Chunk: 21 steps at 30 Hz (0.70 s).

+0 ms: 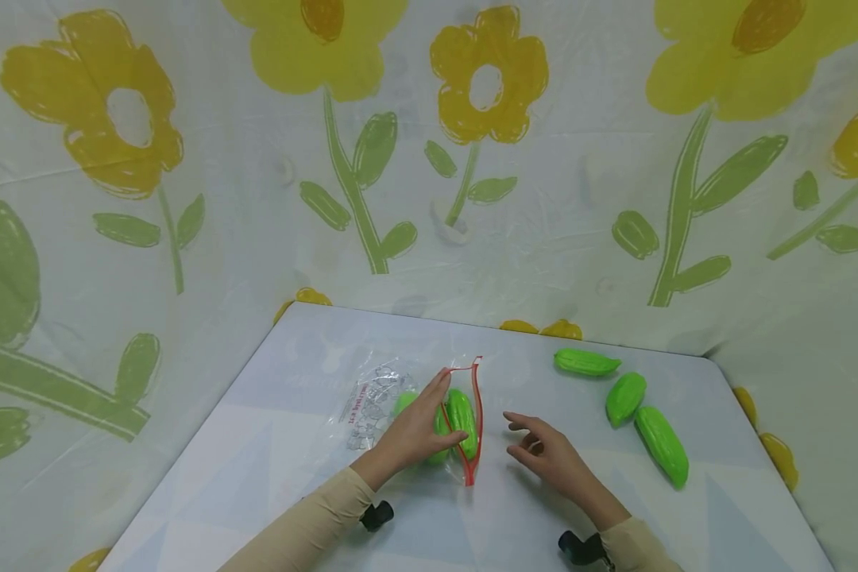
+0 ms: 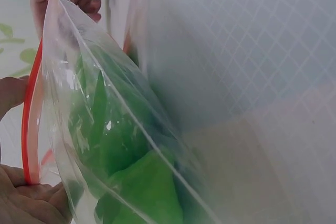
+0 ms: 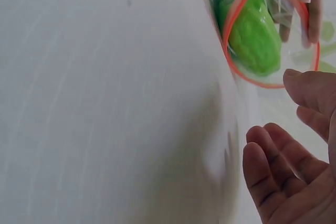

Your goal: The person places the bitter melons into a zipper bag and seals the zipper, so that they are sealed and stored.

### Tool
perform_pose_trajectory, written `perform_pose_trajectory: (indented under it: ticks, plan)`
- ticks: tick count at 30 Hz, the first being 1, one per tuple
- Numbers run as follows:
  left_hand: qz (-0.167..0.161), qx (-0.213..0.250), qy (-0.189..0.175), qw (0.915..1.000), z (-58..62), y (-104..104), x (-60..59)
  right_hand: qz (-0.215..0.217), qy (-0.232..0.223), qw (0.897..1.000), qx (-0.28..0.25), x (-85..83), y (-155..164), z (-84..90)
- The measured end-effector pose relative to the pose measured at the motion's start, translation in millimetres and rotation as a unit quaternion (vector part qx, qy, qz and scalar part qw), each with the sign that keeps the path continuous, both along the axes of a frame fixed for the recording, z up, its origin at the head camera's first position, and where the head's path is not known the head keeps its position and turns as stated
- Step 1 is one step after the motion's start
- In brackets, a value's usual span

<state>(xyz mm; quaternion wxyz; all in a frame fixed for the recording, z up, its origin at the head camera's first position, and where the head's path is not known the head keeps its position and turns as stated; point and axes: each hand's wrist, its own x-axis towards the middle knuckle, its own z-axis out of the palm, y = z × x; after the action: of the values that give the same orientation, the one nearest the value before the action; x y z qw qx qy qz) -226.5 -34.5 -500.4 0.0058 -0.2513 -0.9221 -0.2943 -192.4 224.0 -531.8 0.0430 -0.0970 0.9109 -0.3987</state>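
Observation:
A clear zip bag [image 1: 382, 409] with a red seal strip lies on the table, its mouth spread towards the right. My left hand [image 1: 418, 425] holds the upper side of that mouth, thumb and fingers stretched wide along the red strip. Inside the bag are shiny green gourds [image 1: 461, 421], also showing through the film in the left wrist view, where the gourds [image 2: 123, 135] are bunched together. My right hand [image 1: 554, 457] hovers just right of the mouth with nothing in it, fingers loosely bent. From the right wrist, one gourd's tip [image 3: 257, 45] shows within the red rim.
Three loose green gourds lie at the table's right: one gourd [image 1: 586, 362] near the back edge, a shorter gourd [image 1: 625, 399] and a longer gourd [image 1: 662, 446] nearer my right hand. A flower-printed curtain [image 1: 536, 238] surrounds the pale table [image 1: 272, 413].

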Motion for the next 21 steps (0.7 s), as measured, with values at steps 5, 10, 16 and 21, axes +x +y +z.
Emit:
perform_pose_trajectory:
  ticks: [5, 10, 16, 21]
  plan:
    - [-0.002, -0.001, 0.004, 1.0, 0.5, 0, 0.2, -0.026, -0.012, 1.0, 0.005, 3.7, 13, 0.3]
    - [-0.003, 0.0, 0.003, 1.0, -0.1, 0, -0.3, -0.032, 0.001, 0.999, 0.01, 9.3, 29, 0.4]
    - [-0.006, 0.0, 0.007, 1.0, 0.6, 0, 0.0, -0.033, 0.04, 0.999, 0.008, 15.2, 55, 1.6]
    - [-0.008, 0.003, 0.01, 0.9999, 0.6, 0, 0.5, -0.043, 0.064, 0.997, 0.025, 19.6, 75, 2.2]
